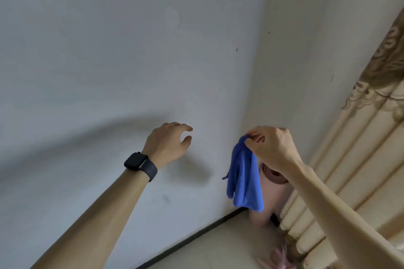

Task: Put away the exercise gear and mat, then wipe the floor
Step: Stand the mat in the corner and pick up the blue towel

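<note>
A blue cloth [244, 179] hangs down from my right hand [271, 148], which pinches its top corner at chest height near the room's corner. Behind the cloth a rolled pink mat [273, 190] stands upright in the corner, partly hidden by the cloth and my wrist. My left hand [168, 144], with a dark watch on the wrist, hovers to the left of the cloth in front of the wall, fingers loosely curved and holding nothing.
A white wall [109, 61] fills the left and centre. A beige patterned curtain [360, 137] hangs at the right. A dark baseboard [196, 233] meets the pale floor [229, 247]. Something pink and blurred [277, 257] lies on the floor by the curtain.
</note>
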Demonstrator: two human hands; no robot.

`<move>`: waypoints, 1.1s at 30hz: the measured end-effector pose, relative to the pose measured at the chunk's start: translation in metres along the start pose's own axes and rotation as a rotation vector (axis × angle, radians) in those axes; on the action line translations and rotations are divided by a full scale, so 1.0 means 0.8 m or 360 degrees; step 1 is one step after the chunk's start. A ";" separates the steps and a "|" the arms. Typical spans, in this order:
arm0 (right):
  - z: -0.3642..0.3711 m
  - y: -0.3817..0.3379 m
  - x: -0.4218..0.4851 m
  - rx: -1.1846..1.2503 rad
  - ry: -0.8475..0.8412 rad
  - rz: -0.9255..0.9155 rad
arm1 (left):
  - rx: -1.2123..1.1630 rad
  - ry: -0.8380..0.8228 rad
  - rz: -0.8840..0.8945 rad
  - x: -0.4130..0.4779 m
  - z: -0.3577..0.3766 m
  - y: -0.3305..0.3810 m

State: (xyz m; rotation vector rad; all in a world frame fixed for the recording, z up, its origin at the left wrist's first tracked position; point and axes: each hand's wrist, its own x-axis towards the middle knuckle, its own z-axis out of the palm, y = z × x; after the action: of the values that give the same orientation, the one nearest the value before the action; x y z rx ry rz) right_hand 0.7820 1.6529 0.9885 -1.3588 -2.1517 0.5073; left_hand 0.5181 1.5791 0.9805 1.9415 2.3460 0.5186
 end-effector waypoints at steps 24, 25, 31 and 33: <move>-0.004 -0.091 0.303 0.0623 -0.0236 -0.1064 | -0.0878 0.0750 -0.0087 0.190 -0.122 0.049; 0.002 -0.088 0.303 0.0638 -0.0307 -0.1058 | -0.0954 0.0775 -0.0094 0.191 -0.129 0.052; 0.007 -0.074 0.315 0.0722 -0.0245 -0.0956 | -0.1108 0.0901 -0.0279 0.182 -0.155 0.034; -0.001 -0.078 0.322 0.0686 -0.0186 -0.0957 | -0.1091 0.0830 -0.0353 0.176 -0.157 0.027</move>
State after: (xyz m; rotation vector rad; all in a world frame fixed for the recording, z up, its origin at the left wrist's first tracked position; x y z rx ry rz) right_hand 0.6497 1.8603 1.0868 -0.4296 -2.2276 0.7521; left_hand 0.4776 1.6903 1.1294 1.3170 2.1320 1.6933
